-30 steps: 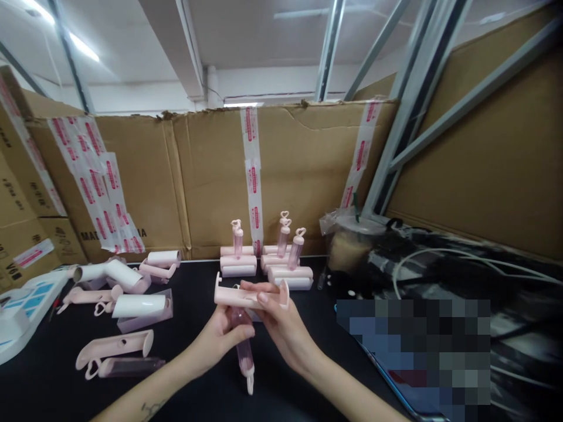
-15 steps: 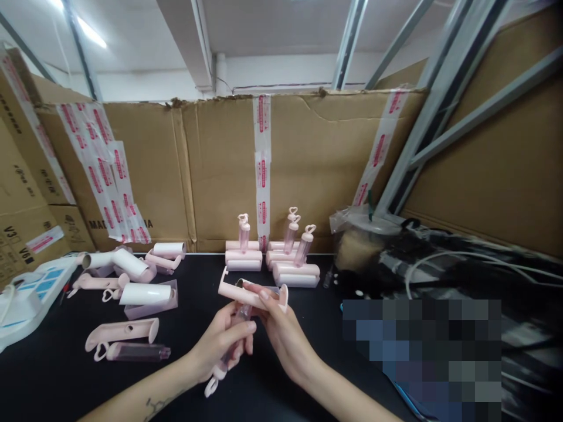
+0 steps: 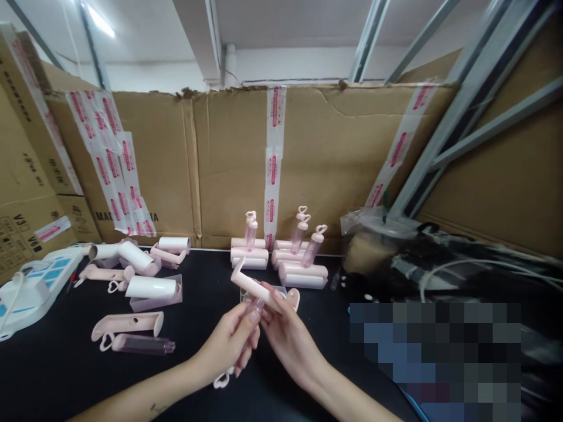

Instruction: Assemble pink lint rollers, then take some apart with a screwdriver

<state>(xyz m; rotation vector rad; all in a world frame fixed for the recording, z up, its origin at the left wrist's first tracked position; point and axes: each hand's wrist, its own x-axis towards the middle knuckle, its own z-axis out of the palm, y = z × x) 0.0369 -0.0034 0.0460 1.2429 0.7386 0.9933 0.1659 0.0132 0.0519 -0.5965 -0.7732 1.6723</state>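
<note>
So you're at a black tabletop (image 3: 197,293) walled by taped cardboard sheets (image 3: 316,158). Your left hand (image 3: 229,343) grips one clear pink heart-ended tube (image 3: 246,328); your right hand (image 3: 288,334) pinches one pale pink roller frame (image 3: 257,285) above it. Three finished pink rollers (image 3: 299,258) stand behind.

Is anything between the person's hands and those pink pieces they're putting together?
Nothing visible. The left hand already grips the clear pink handle tube, and the right hand holds the pink roller frame right against the tube's end. The two parts meet directly.
</note>
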